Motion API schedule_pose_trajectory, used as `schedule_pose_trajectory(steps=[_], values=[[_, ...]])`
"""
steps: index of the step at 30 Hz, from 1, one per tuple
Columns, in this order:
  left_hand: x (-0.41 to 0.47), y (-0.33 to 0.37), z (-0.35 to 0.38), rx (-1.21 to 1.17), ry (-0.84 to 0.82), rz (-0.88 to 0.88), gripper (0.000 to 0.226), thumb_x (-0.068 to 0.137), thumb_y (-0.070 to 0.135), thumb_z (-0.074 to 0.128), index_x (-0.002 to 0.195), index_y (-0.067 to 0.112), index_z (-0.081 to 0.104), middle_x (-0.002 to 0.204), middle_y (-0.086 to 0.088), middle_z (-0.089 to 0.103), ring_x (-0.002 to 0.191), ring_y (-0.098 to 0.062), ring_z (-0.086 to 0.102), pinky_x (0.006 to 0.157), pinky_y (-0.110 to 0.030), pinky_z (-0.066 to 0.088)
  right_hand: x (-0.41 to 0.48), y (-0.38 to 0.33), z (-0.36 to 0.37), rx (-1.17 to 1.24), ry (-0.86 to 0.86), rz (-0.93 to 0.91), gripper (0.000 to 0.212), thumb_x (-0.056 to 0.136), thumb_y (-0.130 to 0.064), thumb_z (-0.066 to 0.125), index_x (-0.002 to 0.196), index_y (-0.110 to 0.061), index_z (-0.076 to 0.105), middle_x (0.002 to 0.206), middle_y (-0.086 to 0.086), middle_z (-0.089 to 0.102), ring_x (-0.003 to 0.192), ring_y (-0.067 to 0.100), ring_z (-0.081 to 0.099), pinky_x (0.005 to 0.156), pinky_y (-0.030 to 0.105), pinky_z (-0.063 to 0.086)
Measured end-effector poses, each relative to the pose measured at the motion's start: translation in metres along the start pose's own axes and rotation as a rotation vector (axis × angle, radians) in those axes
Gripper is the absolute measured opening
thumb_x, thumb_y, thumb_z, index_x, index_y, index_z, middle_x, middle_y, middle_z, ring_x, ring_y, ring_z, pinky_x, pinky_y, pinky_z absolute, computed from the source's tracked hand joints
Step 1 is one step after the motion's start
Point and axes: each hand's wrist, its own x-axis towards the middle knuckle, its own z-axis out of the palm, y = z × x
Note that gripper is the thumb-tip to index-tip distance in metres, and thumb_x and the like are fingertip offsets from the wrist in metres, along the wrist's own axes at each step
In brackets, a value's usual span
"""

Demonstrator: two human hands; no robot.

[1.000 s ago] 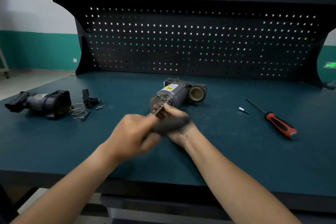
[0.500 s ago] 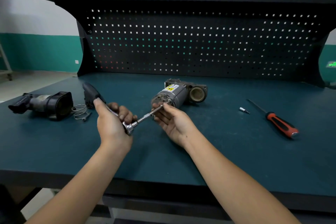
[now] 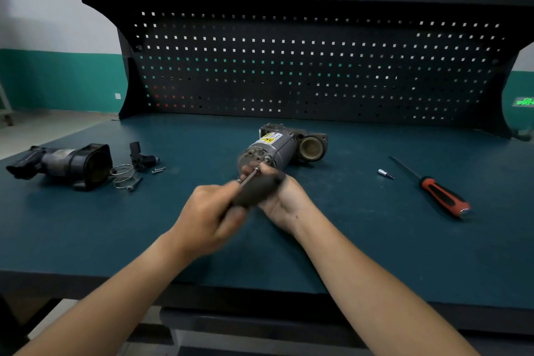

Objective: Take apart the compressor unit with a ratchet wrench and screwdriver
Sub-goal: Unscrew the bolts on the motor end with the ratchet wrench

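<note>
Head view: the compressor unit [image 3: 277, 147] lies on its side on the workbench [image 3: 375, 240], its round end face turned toward me. Both hands meet just in front of that face, clamped on the ratchet wrench [image 3: 251, 191]. The left hand [image 3: 208, 217] wraps the handle, which is smeared with motion blur. The right hand [image 3: 284, 202] pinches the thin extension shaft where it reaches a bolt on the face.

I'd use short strokes, keep the shaft square to the bolt, and let the right fingers do the guiding. Nothing braces the compressor, so I judge it could roll.

The screwdriver [image 3: 442, 196] lies well right of the compressor, with a small socket bit [image 3: 385, 174] between them. A removed housing [image 3: 66, 163] sits well to its left.
</note>
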Motion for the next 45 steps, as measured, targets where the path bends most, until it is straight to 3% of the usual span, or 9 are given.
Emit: schedule_pose_trajectory(steps=[4,8,15,17,24,29,35,41,45], values=[[0.008,0.013,0.011,-0.638,0.574,-0.777,0.045,0.091,0.046,0.029,0.062,0.013,0.036,0.035,0.006,0.033,0.029,-0.010,0.030,0.036,-0.015,0.026,-0.002,-0.002,0.002,0.052,-0.044,0.023,0.020,0.099,-0.014,0.038,0.095,-0.011,0.057,0.073,0.000,0.073,0.064,0.010,0.069,0.057,0.019,0.052],[0.014,0.010,0.012,-0.781,0.775,-0.891,0.046,0.097,0.046,0.024,0.063,0.016,0.034,0.036,0.008,0.028,0.028,-0.011,0.028,0.037,-0.015,0.027,0.000,0.000,0.002,0.022,-0.028,-0.016,0.019,0.098,-0.011,0.040,0.093,-0.006,0.058,0.067,0.000,0.072,0.061,0.009,0.069,0.057,0.017,0.052],[0.004,0.001,0.003,0.085,-0.134,0.205,0.029,0.097,0.032,0.030,0.070,0.019,0.032,0.042,-0.005,0.039,0.043,-0.017,0.031,0.040,-0.029,0.026,0.004,0.003,0.002,-0.016,0.033,-0.031,0.021,0.095,-0.015,0.049,0.078,-0.009,0.060,0.061,-0.001,0.070,0.057,0.009,0.067,0.058,0.019,0.053],[0.005,-0.002,0.002,0.168,-0.215,0.273,0.030,0.097,0.032,0.030,0.071,0.016,0.031,0.044,-0.006,0.041,0.042,-0.019,0.034,0.041,-0.028,0.026,0.004,0.004,0.002,-0.038,0.036,-0.037,0.021,0.095,-0.017,0.049,0.078,-0.011,0.061,0.062,-0.002,0.070,0.057,0.008,0.068,0.057,0.018,0.052],[0.016,0.022,0.012,-0.650,0.586,-0.781,0.042,0.087,0.046,0.033,0.056,0.020,0.040,0.035,0.006,0.033,0.029,-0.010,0.029,0.035,-0.015,0.023,-0.003,-0.003,0.001,0.061,-0.040,0.029,0.021,0.098,-0.017,0.037,0.093,-0.011,0.057,0.074,0.001,0.073,0.065,0.011,0.070,0.060,0.020,0.052],[0.028,0.016,0.011,-0.838,0.895,-1.028,0.050,0.099,0.046,0.025,0.059,0.018,0.035,0.038,0.007,0.027,0.030,-0.012,0.029,0.038,-0.014,0.027,-0.004,-0.002,0.004,0.060,-0.079,0.045,0.021,0.098,-0.017,0.037,0.094,-0.012,0.056,0.075,0.000,0.074,0.066,0.010,0.070,0.059,0.018,0.053],[0.017,0.016,0.013,-0.701,0.708,-0.830,0.042,0.089,0.043,0.029,0.059,0.014,0.033,0.036,0.009,0.029,0.029,-0.012,0.027,0.036,-0.016,0.025,-0.003,-0.001,0.002,-0.036,-0.067,0.038,0.026,0.099,-0.018,0.036,0.090,-0.011,0.060,0.072,-0.006,0.073,0.067,0.005,0.069,0.061,0.015,0.052],[0.005,0.002,0.002,0.142,-0.151,0.197,0.024,0.093,0.025,0.032,0.071,0.016,0.030,0.045,-0.003,0.039,0.042,-0.018,0.031,0.042,-0.027,0.025,-0.001,0.002,0.001,-0.044,-0.026,0.027,0.027,0.098,-0.018,0.040,0.080,-0.011,0.060,0.065,-0.004,0.071,0.061,0.006,0.068,0.079,0.025,0.046],[0.002,0.006,0.003,0.022,0.093,-0.105,0.017,0.084,0.024,0.034,0.068,0.022,0.039,0.047,0.000,0.038,0.039,-0.014,0.031,0.038,-0.029,0.026,0.000,0.002,0.001,-0.027,-0.027,0.019,0.026,0.098,-0.017,0.040,0.083,-0.010,0.060,0.067,-0.003,0.072,0.063,0.007,0.069,0.072,0.022,0.050]])
